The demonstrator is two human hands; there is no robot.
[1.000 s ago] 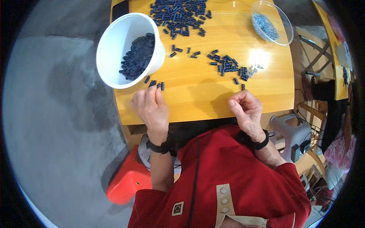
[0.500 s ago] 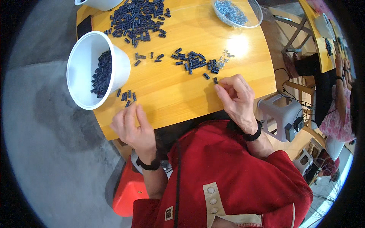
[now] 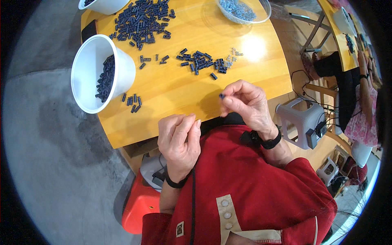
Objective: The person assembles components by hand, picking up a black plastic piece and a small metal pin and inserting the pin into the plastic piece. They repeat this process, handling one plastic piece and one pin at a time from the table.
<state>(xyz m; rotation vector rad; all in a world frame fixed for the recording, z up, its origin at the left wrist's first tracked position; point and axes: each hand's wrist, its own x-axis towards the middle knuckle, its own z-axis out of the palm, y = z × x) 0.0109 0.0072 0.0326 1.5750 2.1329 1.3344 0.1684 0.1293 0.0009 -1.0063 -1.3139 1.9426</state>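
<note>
Right hand (image 3: 248, 103) in a pinch, small black piece (image 3: 222, 96) between thumb and forefinger tips.

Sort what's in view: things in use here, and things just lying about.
Likely in use:
black piece pinched in the right hand
heaped black pieces
white tub
clear bowl
silvery parts

Likely just lying about:
dark flat object
red stool
grey stool

Small assembly workshop, apparently: yellow wood-grain table (image 3: 171, 87) holds a heap of small black plastic parts (image 3: 143, 22), a round white plastic tub (image 3: 126, 67), a clear round bowl (image 3: 265, 14) of tiny silvery pieces (image 3: 241, 10). Person in pink-patterned top (image 3: 361, 122) at a second yellow table (image 3: 346, 59). Grey floor (image 3: 49, 143), grey plastic stool (image 3: 314, 116).
</note>
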